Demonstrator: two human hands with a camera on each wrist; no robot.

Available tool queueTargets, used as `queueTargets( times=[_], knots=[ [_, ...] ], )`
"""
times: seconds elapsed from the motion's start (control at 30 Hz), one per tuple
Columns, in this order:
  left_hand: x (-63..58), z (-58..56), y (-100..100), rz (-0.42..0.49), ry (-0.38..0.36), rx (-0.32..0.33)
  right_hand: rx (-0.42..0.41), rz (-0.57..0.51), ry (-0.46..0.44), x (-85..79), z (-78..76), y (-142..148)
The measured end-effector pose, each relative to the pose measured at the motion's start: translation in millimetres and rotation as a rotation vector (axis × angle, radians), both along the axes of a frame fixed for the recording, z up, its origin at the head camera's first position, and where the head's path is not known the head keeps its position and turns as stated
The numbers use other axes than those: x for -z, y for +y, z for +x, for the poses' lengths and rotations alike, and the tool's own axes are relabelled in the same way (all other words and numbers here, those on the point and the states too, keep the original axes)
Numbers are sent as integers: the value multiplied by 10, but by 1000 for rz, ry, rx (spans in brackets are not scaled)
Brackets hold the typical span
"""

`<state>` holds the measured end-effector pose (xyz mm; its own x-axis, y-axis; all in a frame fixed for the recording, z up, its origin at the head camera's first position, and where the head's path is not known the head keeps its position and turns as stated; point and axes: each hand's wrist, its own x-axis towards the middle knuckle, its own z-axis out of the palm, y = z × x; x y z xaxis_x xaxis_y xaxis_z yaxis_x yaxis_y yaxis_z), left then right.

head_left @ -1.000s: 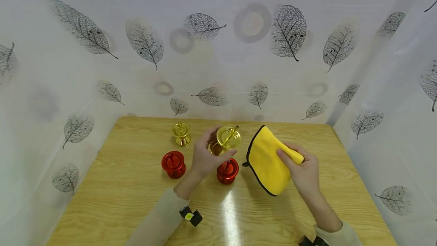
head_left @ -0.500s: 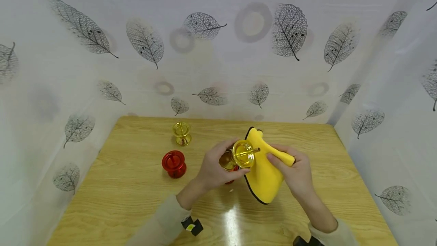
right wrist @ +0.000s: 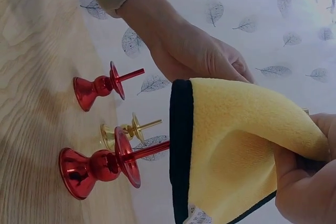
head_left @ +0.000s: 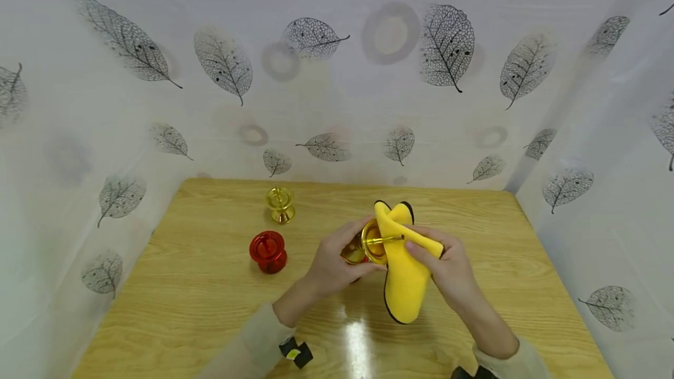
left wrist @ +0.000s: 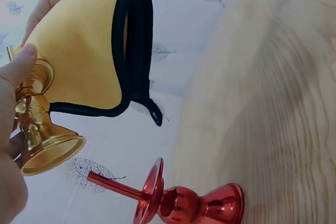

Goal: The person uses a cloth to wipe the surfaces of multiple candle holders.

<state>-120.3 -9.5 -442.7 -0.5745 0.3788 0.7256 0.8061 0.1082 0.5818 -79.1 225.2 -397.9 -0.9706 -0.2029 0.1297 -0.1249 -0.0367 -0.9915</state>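
My left hand (head_left: 329, 262) grips a shiny gold candle holder (left wrist: 37, 124) by its waist, tilted and raised above the table. Its dish and central spike point right in the head view, against a yellow cloth (head_left: 405, 285) with black edging. That cloth hangs folded from my right hand (head_left: 453, 265), pinched between thumb and fingers. In the right wrist view the cloth hides the held candle holder almost wholly. A red candle holder (left wrist: 181, 203) stands upright below my left hand; the head view shows hardly any of it.
Another red candle holder (head_left: 268, 252) stands on the wooden table (head_left: 174, 291) left of my hands, with a second gold one (head_left: 281, 206) behind it. Leaf-patterned white sheeting (head_left: 337, 104) encloses the table at the back and sides.
My left hand has carried the gold candle holder right and toward me, tipping its spike rightward. The cloth has come left to meet it, now overlapping the dish.
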Motion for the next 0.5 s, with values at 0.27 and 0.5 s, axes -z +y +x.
queueTargets(
  times=[0.27,0.5],
  knots=[
    [-6,20,-78,-116,-55,-46,-66,9,-29,43,-48,50],
    [-19,7,-192,-175,-55,-88,-36,119,54,-1,-35,157]
  ],
)
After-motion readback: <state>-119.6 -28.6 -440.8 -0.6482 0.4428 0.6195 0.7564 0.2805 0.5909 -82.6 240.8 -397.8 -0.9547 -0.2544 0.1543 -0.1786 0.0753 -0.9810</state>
